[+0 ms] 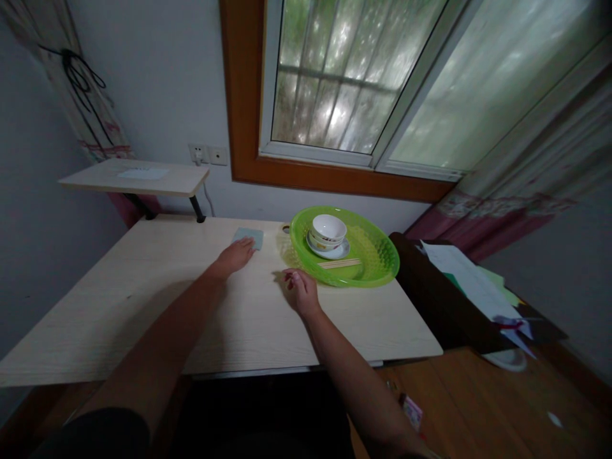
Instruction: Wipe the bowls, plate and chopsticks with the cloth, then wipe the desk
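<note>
My left hand (235, 256) lies with its fingers stretched over the near edge of a folded grey-blue cloth (252, 236) on the pale wooden table (258, 319). To the right, my right hand (302, 288) is beside the near left rim of a green plastic basket (380, 255), its fingers curled; nothing can be made out in them. Inside the basket, stacked white bowls (329, 228) stand on a white plate (340, 250). Light wooden chopsticks (340, 262) lie in front of the plate.
A small raised shelf (176, 182) on black legs stands at the table's back left. Wall sockets (208, 154) and a window are behind. Papers (463, 280) lie on a dark surface right of the table.
</note>
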A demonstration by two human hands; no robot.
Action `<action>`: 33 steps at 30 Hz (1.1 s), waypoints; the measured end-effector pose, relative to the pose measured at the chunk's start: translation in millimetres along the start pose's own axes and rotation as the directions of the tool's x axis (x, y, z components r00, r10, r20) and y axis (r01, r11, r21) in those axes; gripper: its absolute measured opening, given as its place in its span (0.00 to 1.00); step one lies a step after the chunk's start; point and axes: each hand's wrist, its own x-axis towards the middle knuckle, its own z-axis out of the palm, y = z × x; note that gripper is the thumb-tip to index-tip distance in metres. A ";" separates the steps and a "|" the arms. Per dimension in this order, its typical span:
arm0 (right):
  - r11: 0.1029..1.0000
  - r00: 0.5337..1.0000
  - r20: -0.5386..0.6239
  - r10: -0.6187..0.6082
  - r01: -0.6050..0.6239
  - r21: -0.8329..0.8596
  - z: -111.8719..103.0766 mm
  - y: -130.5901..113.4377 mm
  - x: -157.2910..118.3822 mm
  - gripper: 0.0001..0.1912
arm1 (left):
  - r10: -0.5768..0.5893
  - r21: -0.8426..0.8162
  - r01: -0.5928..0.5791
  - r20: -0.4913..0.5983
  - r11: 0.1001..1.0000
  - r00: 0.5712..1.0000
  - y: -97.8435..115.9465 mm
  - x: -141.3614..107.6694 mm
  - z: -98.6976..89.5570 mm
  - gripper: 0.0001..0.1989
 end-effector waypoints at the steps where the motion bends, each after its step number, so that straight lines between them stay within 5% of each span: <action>1: 1.000 1.000 -0.002 0.004 -0.004 0.018 0.0 1.0 0.2 0.25 | -0.014 0.003 0.014 -0.004 1.000 1.000 -7.4 -3.9 -5.8 0.19; 9: 0.998 0.999 -0.031 0.029 -0.027 0.064 0.7 -1.1 0.7 0.25 | -0.145 0.072 0.142 0.042 0.987 0.989 -60.6 -61.8 -12.1 0.26; 12: 0.998 0.999 -0.041 0.025 -0.023 0.062 2.1 -2.0 1.1 0.25 | -0.159 0.094 0.150 0.095 0.984 0.983 -59.6 -84.6 -3.1 0.28; 15: 0.997 0.998 -0.059 0.028 -0.023 0.071 3.4 -1.1 2.0 0.25 | -0.040 0.037 0.036 0.102 0.999 0.994 -41.0 -92.6 4.9 0.29; 19: 0.996 0.996 -0.067 0.050 -0.045 0.072 4.4 0.7 3.1 0.26 | 0.107 -0.048 -0.102 0.121 0.994 0.987 -6.7 -69.8 13.9 0.28; 24: 0.994 0.995 -0.071 0.070 -0.063 0.086 2.3 2.7 4.0 0.27 | 0.064 -0.068 -0.057 0.110 0.996 0.992 15.8 -13.3 19.4 0.29; 29: 0.986 0.994 -0.044 0.102 -0.096 0.136 -0.8 5.8 5.7 0.26 | 0.004 -0.046 -0.002 0.044 0.999 0.999 1.8 18.0 13.8 0.30; 33: 0.979 0.990 -0.042 0.135 -0.126 0.162 -0.5 5.8 6.9 0.28 | -0.099 0.010 0.099 0.043 0.995 0.994 -32.8 10.0 7.6 0.29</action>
